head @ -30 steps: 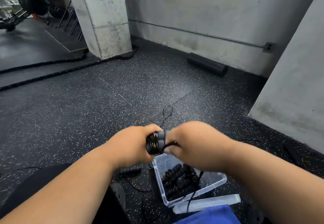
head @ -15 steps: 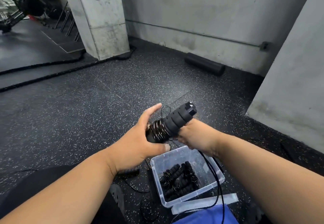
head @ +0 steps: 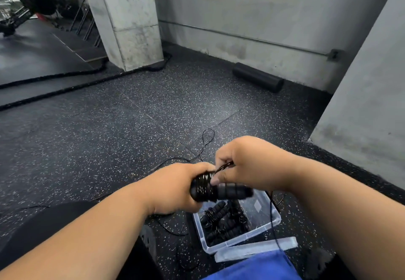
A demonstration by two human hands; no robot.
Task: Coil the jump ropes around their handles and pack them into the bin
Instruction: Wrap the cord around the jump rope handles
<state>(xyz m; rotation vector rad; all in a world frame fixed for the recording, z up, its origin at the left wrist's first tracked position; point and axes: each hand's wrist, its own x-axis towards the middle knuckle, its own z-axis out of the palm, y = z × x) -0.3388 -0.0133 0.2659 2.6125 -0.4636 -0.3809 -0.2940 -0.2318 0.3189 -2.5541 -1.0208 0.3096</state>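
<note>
My left hand [head: 175,189] grips black ribbed jump rope handles [head: 228,192] held sideways above the bin, with thin black cord coiled tight around the left end [head: 202,186]. My right hand [head: 247,162] pinches the cord just above the coil. Loose cord [head: 206,139] trails away over the floor, and another length hangs down past the bin's right side [head: 271,218]. The clear plastic bin [head: 275,216] sits on the floor below my hands and holds several coiled black jump ropes [head: 221,218].
The bin's clear lid [head: 252,251] lies in front of it, beside blue fabric [head: 258,268]. A black foam roller [head: 257,77] lies by the far wall. Thick battle ropes [head: 65,82] run round a concrete pillar [head: 129,17]. A grey wall [head: 361,104] stands at right.
The handles have swung from pointing up and right to lying level over the bin. My left hand has closed round the coiled end, and my right hand has come over the top with the cord.
</note>
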